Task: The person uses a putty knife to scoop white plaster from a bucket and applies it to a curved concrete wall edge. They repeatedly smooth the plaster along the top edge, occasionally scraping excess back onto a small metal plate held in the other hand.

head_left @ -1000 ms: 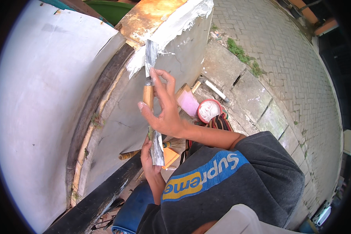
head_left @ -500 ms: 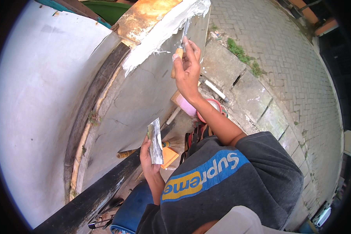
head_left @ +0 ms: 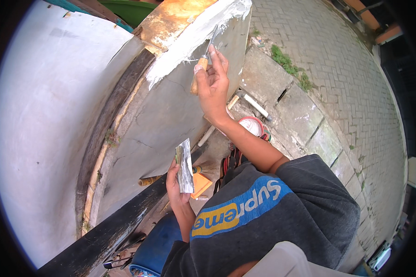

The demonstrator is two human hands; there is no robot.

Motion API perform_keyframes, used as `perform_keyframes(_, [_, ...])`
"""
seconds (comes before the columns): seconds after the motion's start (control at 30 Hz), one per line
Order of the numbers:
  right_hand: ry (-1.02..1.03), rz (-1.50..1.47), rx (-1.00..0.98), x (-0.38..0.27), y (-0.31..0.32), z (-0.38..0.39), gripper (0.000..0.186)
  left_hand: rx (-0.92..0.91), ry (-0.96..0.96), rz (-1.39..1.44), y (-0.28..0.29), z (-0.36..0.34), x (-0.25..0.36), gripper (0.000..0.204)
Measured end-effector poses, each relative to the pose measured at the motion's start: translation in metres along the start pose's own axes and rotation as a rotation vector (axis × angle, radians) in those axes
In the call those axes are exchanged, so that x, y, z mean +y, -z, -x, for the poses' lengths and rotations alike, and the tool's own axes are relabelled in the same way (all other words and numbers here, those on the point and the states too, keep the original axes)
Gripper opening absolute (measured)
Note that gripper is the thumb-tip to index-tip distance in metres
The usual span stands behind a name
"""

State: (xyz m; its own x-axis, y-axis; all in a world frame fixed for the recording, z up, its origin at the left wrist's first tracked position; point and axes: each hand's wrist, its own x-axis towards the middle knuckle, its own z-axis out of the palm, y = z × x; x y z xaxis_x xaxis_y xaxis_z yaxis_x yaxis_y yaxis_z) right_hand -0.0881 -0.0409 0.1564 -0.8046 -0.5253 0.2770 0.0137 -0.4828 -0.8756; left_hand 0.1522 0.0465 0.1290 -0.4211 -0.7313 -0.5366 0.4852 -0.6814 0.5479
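Note:
My right hand (head_left: 213, 90) grips the wooden handle (head_left: 198, 74) of a putty knife, whose thin blade (head_left: 212, 38) is at the band of white paste (head_left: 180, 48) along the rusty-stained top edge of a grey cracked wall (head_left: 166, 106). Lower down, near my body, my left hand (head_left: 175, 187) holds a flat metal plate (head_left: 185, 164) smeared with white and grey residue. Its fingertips are partly hidden behind the plate.
Below the wall lie a red bucket of white paste (head_left: 252, 123), a white pipe (head_left: 258, 106), an orange board (head_left: 201, 185) and a brush (head_left: 202, 170). A black beam (head_left: 106, 235) crosses the lower left beside a blue container (head_left: 157, 247). Paving (head_left: 333, 69) extends rightward.
My right hand has moved the knife up from over the plate to the wall's top edge, then shifted slightly down and left. My left hand still holds the plate, nearly in place.

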Motion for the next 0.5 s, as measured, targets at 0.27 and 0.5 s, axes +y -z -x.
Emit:
perform_keyframes(0.27, [0.047, -0.052, -0.027, 0.006, -0.017, 0.011, 0.066, 0.257, -0.028, -0.104, -0.025, -0.001, -0.001, 0.030])
perform_keyframes(0.5, [0.052, -0.001, -0.120, -0.004, -0.021, 0.035, 0.072, 0.252, -0.033, -0.107, -0.033, 0.001, 0.000, 0.029])
